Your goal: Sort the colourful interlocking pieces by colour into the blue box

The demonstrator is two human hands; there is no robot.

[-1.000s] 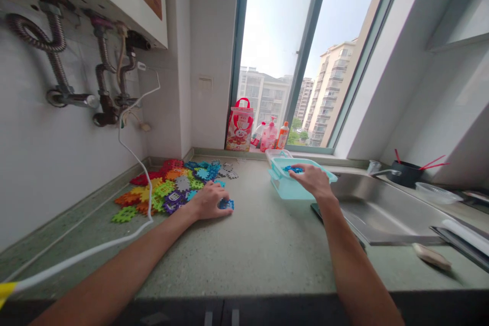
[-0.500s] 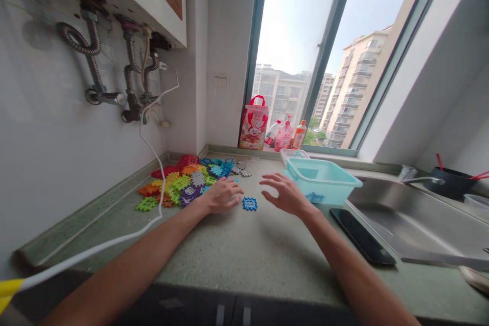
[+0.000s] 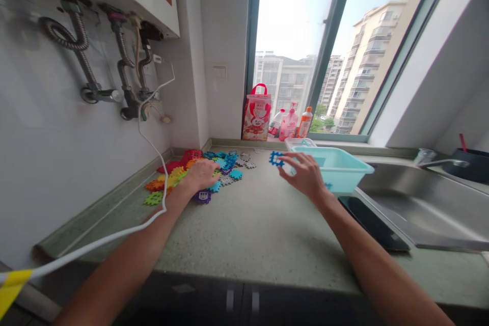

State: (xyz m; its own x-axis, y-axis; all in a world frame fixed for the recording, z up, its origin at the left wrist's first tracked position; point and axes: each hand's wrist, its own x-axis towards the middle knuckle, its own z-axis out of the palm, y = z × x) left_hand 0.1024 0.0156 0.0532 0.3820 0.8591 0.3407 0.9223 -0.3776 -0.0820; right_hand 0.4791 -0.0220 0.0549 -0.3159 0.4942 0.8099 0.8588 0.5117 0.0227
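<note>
Lifted off the desk (image 3: pixel 260 224), 1 blue tile (image 3: pixel 275 158) stands upright, face camera-ward, pinched in right hand (image 3: pixel 305 177) fingers; left hand (image 3: pixel 200 174) fingers curl on the tile pile (image 3: pixel 228 164), grip unclear.

One blue tile (image 3: pixel 275 158) in the right fingers (image 3: pixel 293 162), one teal tub (image 3: pixel 340 167) behind them; one phone (image 3: pixel 372 224), three bottles (image 3: pixel 290 125), one red bag (image 3: pixel 256 119); heaped tiles (image 3: pixel 229 162) uncounted.

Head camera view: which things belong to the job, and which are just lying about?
In use: right hand pinching a blue interlocking tile; left hand on the coloured tile pile; turquoise tub.
Lying about: black phone, red gift bag, bottles, white cable, sink.
</note>
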